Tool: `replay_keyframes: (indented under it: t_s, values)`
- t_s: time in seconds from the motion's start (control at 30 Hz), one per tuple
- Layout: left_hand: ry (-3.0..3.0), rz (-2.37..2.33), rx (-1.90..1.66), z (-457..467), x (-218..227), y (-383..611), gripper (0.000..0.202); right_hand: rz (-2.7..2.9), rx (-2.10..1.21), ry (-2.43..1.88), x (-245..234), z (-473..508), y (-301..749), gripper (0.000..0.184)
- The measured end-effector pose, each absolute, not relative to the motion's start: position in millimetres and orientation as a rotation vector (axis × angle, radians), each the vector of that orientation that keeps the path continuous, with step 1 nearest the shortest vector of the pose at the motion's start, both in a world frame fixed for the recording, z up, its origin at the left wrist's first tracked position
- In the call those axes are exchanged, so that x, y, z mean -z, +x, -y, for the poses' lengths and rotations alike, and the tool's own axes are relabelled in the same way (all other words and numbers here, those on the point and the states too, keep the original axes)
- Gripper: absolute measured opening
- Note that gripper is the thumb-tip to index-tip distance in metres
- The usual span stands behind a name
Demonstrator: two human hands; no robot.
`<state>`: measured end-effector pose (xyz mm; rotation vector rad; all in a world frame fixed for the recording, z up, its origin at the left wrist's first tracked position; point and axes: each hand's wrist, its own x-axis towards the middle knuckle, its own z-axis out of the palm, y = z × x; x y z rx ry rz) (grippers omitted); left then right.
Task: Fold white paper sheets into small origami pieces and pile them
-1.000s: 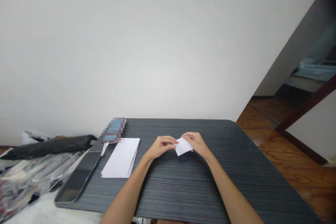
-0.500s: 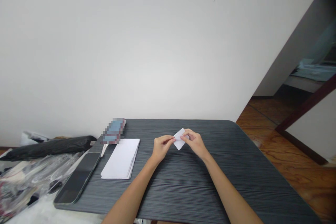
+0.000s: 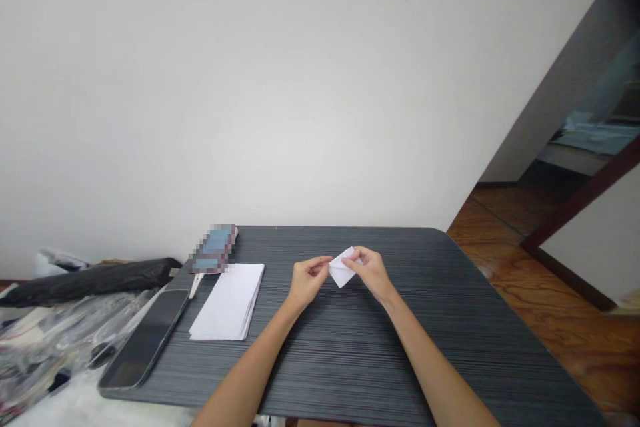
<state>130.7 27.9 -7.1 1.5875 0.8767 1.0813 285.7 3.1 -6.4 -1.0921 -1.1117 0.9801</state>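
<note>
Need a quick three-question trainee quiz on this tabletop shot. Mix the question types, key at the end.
1. Multiple choice: what do the fingers of the right hand hold?
A) a pen
B) a small piece of white paper
C) a cup

2. True or false: the stack of white sheets lies to the left of the left hand.

3. Fill in the blank: from the wearer's view, the dark-screened phone lies along the ____ edge of the table.

Key: 1. B; 2. true; 3. left
</note>
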Motion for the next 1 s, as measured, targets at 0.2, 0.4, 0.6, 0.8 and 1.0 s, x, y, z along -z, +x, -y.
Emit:
replay_keyframes:
  t_s: [0.2,0.4,0.6,0.8,1.0]
  values:
    - [1.550,-0.873,-1.043,-28.8,8.1,133.6,0.031,1.123,-0.978,-1.089,8.4,-4.3,284.5,0.029]
    - [1.543,-0.895,-1.108,-28.6,10.8,132.6,0.042,1.015,-1.116,-1.034,8.4,-4.4,284.2,0.064]
    - [1.502,-0.881,-1.110,-29.3,10.1,132.1,0.042,1.010,-1.160,-0.969,9.1,-5.2,284.4,0.073]
    - [1.393,-0.822,-0.951,-32.2,9.4,135.8,0.050,1.093,-1.055,-1.019,8.4,-5.5,279.0,0.074]
    - [1.328,-0.737,-0.848,-34.3,9.6,134.1,0.060,1.216,-1.095,-0.969,8.6,-2.8,283.2,0.061]
